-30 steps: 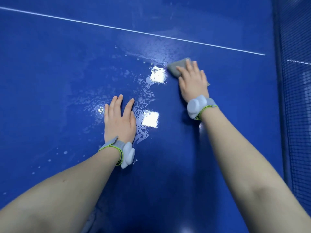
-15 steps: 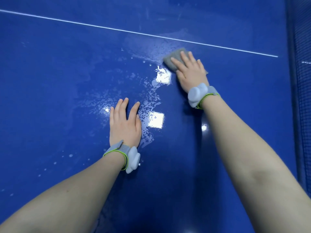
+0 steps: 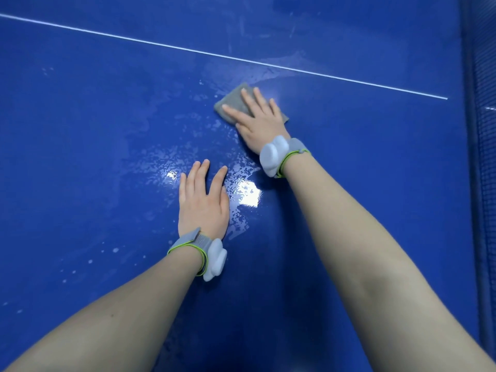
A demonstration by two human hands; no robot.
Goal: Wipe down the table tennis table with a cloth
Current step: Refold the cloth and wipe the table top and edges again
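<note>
Table tennis table (image 3: 94, 130): blue top, fills nearly the whole view. Thin white line (image 3: 241, 60) runs across the far part, slanting down toward the right. Surface glossy, w/ wet streaks and droplets (image 3: 188, 157) spread over the middle; two bright light reflections sit in the wet patch, the larger just right of the left hand. Small scattered drops also lie lower left.

Net (image 3: 483, 157): dark blue mesh, upright along the right edge of the view; detail blurred.

Both forearms bare, reaching forward from the bottom of the view.

Left hand (image 3: 202, 202): palm flat on the table, fingers straight and close together, thumb tucked alongside. Holds nothing; rests on the wet area only. Approx. centre of view.

Right hand (image 3: 259, 119): farther out and to the right of the left hand, apart from it. Palm down on the cloth, fingers straight and slightly spread, pressing it flat to the table. No curl or pinch visible.

Cloth (image 3: 232, 102): grey, folded flat, under the right hand; far-left corner and a sliver at the right show past the fingers. Lies just short of the white line, at the far edge of the wet patch.

Wrist units: grey band w/ green trim and a white pod on each wrist, left (image 3: 214, 255), right (image 3: 273, 155).
</note>
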